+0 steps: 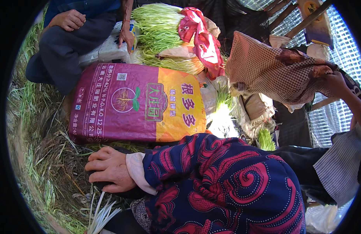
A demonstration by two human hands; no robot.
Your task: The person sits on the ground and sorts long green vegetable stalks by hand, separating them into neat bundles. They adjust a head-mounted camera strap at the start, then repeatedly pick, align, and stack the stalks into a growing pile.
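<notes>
My right hand (111, 169) rests palm down on a dark-clothed knee, fingers apart and holding nothing; its sleeve is blue with a pink pattern and a pale cuff. Only a sliver of my left hand (85, 232) shows at the bottom edge, beside a loose fan of thin white plant stems (103, 215); its grip is hidden. Beyond my right arm lies a large, full purple and yellow fertilizer sack (133, 102). Behind it stands a dense bundle of pale green shoots (157, 26), with red cloth (201, 44) over its right side.
A seated person (92, 32) at upper left touches a plastic-wrapped pack (110, 49). At right, another person's hand (335, 83) holds a checked cloth (265, 67). Wrapped bundles (258, 106) and wooden poles (307, 19) stand nearby. Loose straw and green leaves (46, 181) cover the left ground.
</notes>
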